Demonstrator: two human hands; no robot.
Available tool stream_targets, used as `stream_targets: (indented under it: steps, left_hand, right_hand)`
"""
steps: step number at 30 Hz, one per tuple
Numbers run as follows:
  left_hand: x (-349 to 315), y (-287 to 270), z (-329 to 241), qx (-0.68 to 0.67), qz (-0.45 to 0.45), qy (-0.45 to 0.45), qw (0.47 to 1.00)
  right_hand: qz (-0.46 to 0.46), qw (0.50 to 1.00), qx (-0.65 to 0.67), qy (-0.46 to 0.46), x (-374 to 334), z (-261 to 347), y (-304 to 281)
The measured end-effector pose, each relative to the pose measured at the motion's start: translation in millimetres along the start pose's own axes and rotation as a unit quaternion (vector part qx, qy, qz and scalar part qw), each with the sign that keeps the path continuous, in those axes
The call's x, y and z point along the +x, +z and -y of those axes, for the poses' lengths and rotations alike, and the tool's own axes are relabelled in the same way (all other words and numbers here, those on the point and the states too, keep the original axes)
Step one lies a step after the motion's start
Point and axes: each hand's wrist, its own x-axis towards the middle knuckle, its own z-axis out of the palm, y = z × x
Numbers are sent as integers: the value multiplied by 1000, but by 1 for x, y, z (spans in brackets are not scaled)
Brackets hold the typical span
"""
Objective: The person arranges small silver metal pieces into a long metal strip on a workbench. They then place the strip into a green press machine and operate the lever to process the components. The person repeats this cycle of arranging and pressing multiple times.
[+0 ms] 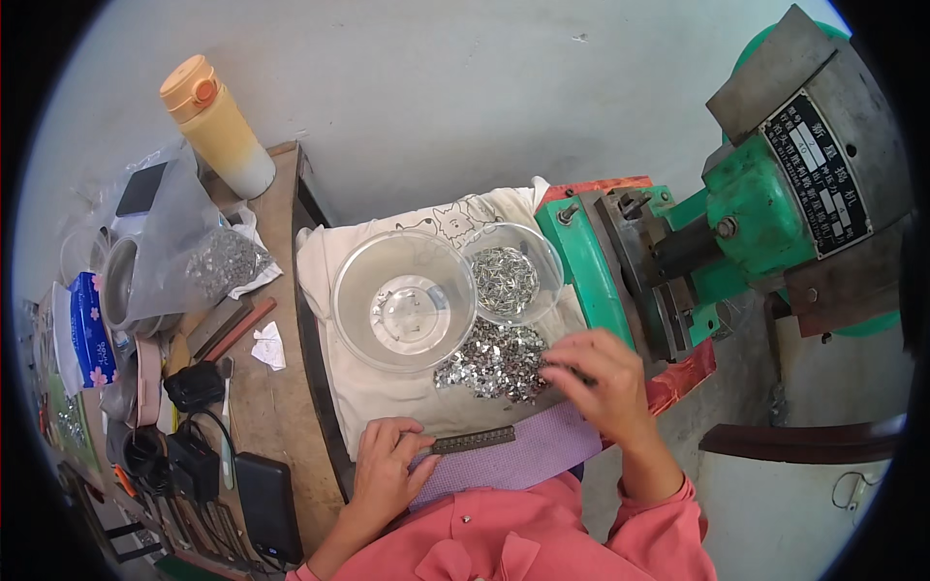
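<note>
My left hand (388,465) pinches one end of a dark metal strip (475,441) that has a row of small slots or holes. The strip lies over a purple textured mat (523,453) in front of me. At the right edge of a heap of small shiny metal pieces (494,362), my right hand (605,382) has its thumb and forefinger drawn together. Whatever sits between those fingertips is too small to make out. Behind the heap stand a large clear tub (351,334) with a few bits inside and a smaller clear tub (547,254) full of slim metal parts.
A green press machine (775,208) rises at the right, close to my right hand. A cream cloth (329,252) lies under the tubs. On the wooden table (266,387) at left are a yellow bottle (218,126), a plastic bag (194,242), a black power bank (268,505) and several tools.
</note>
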Motion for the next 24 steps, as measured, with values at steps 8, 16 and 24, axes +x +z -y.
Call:
stream_targets:
  steps: [8, 16, 24]
  left_hand:
    - [0, -1, -2, 12, -6, 6, 1000]
    - [1, -1, -6, 44, 3, 14, 999]
    - [1, -2, -12, 64, 11, 4, 998]
  right_hand:
    - [165, 985, -54, 5, 75, -13, 12]
    - [204, 973, -107, -4, 108, -31, 58]
    - [188, 973, -124, -43, 116, -30, 66]
